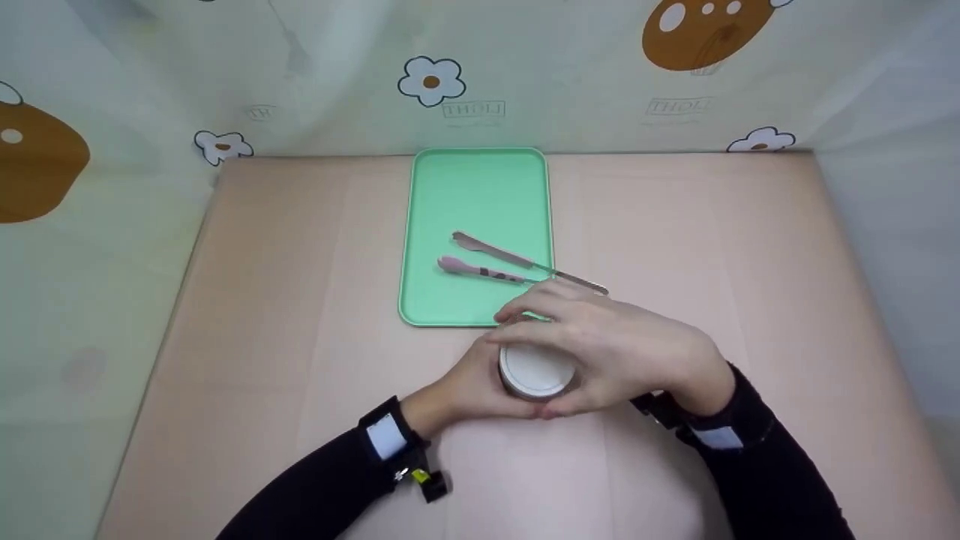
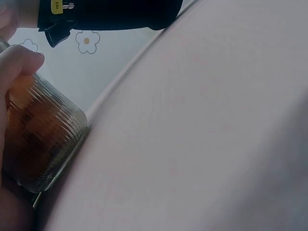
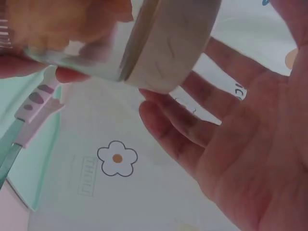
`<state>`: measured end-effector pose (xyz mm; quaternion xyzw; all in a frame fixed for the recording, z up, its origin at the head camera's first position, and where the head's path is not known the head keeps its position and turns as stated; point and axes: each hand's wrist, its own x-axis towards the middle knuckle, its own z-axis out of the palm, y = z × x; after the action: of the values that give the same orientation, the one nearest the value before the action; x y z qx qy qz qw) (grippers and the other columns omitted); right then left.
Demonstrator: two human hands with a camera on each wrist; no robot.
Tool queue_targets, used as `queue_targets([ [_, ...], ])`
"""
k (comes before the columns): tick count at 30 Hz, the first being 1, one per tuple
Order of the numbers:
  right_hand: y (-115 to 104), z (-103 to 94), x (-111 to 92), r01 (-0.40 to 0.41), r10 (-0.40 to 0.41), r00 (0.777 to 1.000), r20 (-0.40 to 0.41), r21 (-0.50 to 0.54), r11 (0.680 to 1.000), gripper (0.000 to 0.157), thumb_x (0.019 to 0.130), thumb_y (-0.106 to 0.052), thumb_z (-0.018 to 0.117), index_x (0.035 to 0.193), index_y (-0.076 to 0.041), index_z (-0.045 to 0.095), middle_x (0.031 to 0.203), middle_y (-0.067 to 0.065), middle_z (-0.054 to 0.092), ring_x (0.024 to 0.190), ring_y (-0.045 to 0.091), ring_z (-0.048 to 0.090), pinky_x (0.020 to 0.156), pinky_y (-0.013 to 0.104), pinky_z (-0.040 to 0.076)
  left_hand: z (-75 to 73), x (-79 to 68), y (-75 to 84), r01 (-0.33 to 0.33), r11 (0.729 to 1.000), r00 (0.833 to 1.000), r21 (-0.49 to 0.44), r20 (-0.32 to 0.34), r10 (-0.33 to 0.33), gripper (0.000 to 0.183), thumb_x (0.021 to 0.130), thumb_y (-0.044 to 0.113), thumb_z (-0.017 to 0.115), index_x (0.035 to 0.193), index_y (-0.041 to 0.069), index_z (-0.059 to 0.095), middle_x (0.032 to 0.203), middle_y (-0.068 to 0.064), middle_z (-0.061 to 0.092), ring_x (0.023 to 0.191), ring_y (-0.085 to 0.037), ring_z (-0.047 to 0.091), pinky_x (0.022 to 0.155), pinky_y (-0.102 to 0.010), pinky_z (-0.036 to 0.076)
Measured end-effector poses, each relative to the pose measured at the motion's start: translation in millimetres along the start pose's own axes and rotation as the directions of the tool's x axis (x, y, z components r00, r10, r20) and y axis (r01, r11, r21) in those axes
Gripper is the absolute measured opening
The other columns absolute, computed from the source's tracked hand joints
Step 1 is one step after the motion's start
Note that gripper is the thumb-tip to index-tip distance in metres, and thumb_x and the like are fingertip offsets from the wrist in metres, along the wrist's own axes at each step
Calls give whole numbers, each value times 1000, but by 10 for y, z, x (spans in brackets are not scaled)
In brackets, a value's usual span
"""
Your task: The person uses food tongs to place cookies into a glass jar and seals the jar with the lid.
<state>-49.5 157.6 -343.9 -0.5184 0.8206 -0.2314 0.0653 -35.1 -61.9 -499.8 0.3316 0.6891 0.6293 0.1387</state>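
My left hand grips a clear ribbed jar with orange-brown contents around its side. From above, my right hand holds the jar's white lid, fingers over the far rim and thumb at the near one. Seen from the right wrist, the lid sits on the jar, with the right fingers bent about it and the palm apart from it. Just beyond the hands, two slim utensils with pink ends and metal shafts lie partly on a green tray. The right hand hides part of one utensil.
The tray lies at the back middle of the pale pink tabletop. A curtain with flowers and brown shapes hangs along the back and sides. Dark straps with small cameras sit on the wrists.
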Motion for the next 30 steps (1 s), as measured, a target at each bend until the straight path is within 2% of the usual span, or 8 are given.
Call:
queue_targets([
  [5, -30, 63, 33, -23, 24, 999, 24, -41, 999, 71, 80, -37, 95, 145, -25, 70, 135, -1, 65, 129, 23, 59, 106, 41, 54, 1, 1, 1, 10, 1000, 1000, -25, 1, -10, 96, 74, 18, 99, 156, 21, 50, 148, 4, 61, 134, -21, 60, 117, -42, 47],
  [11, -114, 164, 83, -109, 95, 991, -94, -165, 980, 59, 79, -47, 91, 123, -12, 71, 114, 5, 62, 106, 25, 62, 89, 39, 58, -21, -14, -9, 44, 999, 999, 6, -3, -44, 104, 72, 20, 98, 161, 19, 44, 149, 4, 62, 133, -19, 61, 117, -40, 49],
  [17, -190, 284, 149, -227, 174, 964, -200, -280, 933, 60, 79, -54, 88, 100, -4, 62, 95, 6, 54, 84, 24, 56, 75, 38, 57, -4, 12, -8, -14, 999, 1000, 43, -12, 14, 99, 75, 22, 99, 156, 20, 42, 145, 0, 63, 128, -21, 65, 109, -40, 56],
  [21, -229, 337, 181, -323, 260, 934, -245, -271, 907, 60, 82, -55, 86, 95, -3, 58, 87, 4, 50, 74, 22, 53, 66, 37, 56, 6, 8, -3, 0, 1000, 1000, 4, -12, 0, 92, 76, 17, 98, 153, 20, 47, 142, -1, 65, 126, -21, 67, 107, -41, 58],
  [23, -240, 343, 181, -359, 297, 921, -251, -256, 898, 63, 83, -60, 85, 96, -3, 59, 87, 4, 52, 72, 22, 54, 64, 37, 57, 8, 5, -6, 13, 1000, 1000, -5, -11, -13, 90, 77, 17, 98, 152, 20, 48, 141, -1, 66, 125, -21, 67, 107, -41, 58],
  [25, -233, 322, 160, -365, 308, 921, -239, -256, 895, 69, 85, -67, 82, 99, -3, 60, 89, 4, 55, 74, 24, 58, 64, 39, 58, 8, 3, -5, 20, 1000, 1000, 4, -13, -20, 89, 77, 19, 98, 151, 19, 49, 140, -1, 67, 125, -20, 68, 106, -40, 59],
  [27, -201, 273, 122, -336, 287, 934, -211, -254, 907, 75, 86, -74, 79, 104, -4, 62, 95, 5, 58, 82, 25, 61, 70, 40, 59, 5, 3, -5, 17, 1000, 1000, 26, -14, -17, 90, 77, 22, 99, 152, 19, 48, 141, 0, 66, 125, -19, 67, 107, -40, 58],
  [30, -132, 162, 52, -232, 208, 968, -139, -191, 954, 81, 84, -78, 79, 122, -7, 67, 114, 5, 63, 107, 25, 63, 88, 42, 59, -4, -4, -6, 15, 999, 1000, 31, -15, -15, 97, 75, 25, 101, 156, 19, 47, 146, 1, 64, 129, -19, 64, 112, -40, 54],
])
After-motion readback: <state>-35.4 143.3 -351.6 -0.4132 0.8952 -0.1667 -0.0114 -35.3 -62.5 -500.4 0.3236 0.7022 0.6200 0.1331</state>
